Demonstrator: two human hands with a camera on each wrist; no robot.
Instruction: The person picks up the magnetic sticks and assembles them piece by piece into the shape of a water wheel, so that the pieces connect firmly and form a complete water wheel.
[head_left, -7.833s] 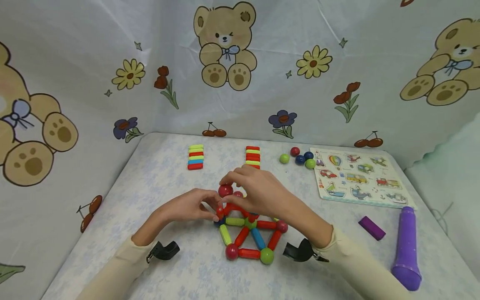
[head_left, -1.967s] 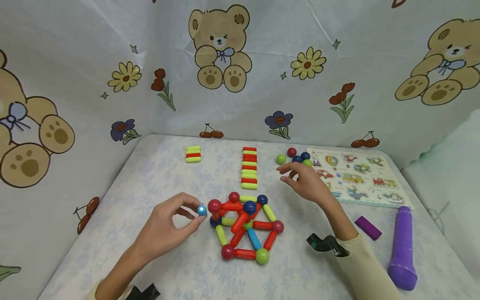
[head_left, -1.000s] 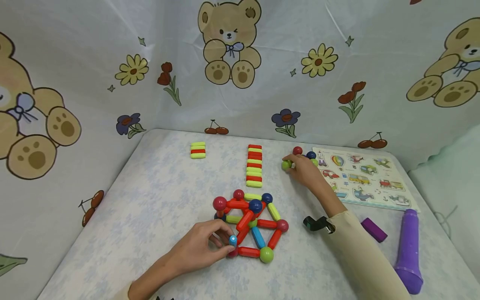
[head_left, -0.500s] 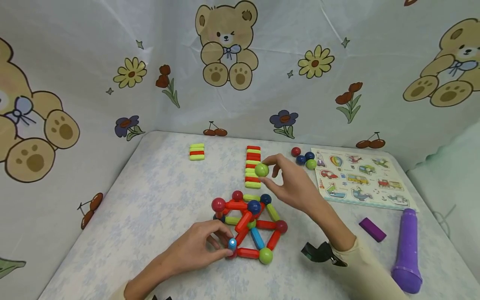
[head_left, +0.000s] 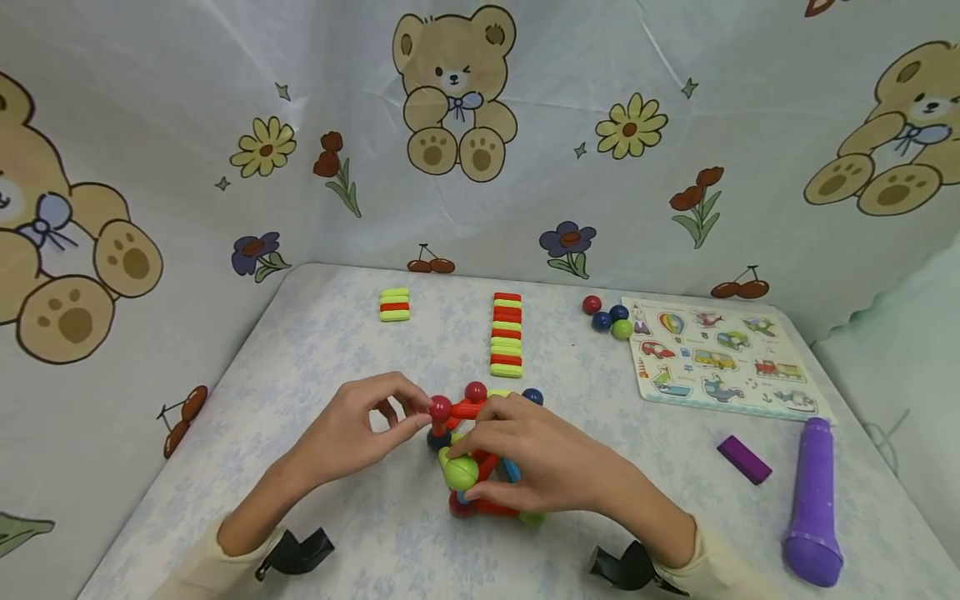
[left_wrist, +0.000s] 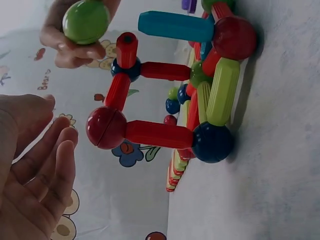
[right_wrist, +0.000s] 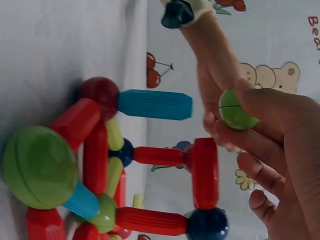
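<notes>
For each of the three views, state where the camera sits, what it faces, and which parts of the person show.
Head: sits above, looks forward and down at the table; both hands, the left hand and right hand, with sleeves, show at the rod-and-ball frame.
Left wrist: beside the left hand, looks sideways at the frame; left fingers show, the right hand far off.
Right wrist: behind the right hand, faces the frame; its fingers pinch a green ball.
Shared: both wrist views show the green ball and the blue rod.
</notes>
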